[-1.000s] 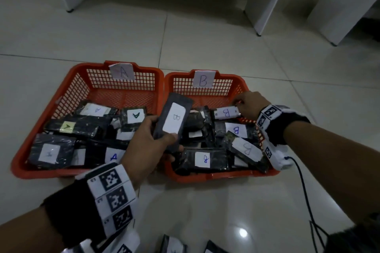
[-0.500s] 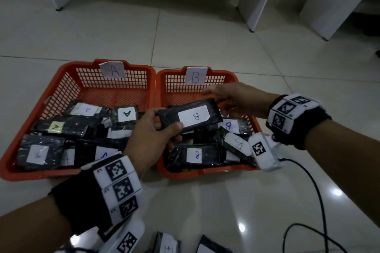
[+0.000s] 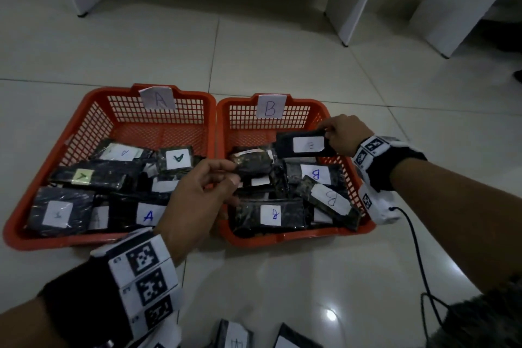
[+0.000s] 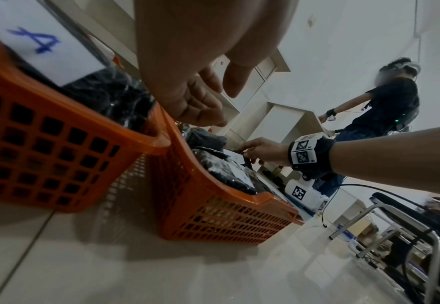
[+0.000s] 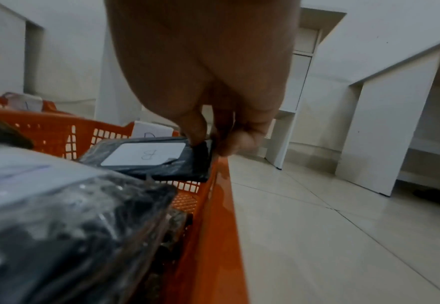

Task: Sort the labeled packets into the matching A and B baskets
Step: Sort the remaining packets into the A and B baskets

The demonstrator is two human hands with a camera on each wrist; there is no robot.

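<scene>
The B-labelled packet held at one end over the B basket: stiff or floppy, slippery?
The packet juts sideways from the right hand's end pinch without drooping, so probably fairly stiff and light. Its glossy wrap glints, so possibly slippery. Flat, so unlikely to roll.

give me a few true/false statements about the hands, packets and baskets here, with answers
1. The right hand pinches a packet labelled B by its end. True.
2. That packet is held over the A basket. False: it is over the B basket.
3. The left hand holds a packet. False: its fingers are loosely curled and hold nothing.
4. Both baskets already hold packets. True.
5. The A basket is blue. False: both baskets are orange.
</scene>
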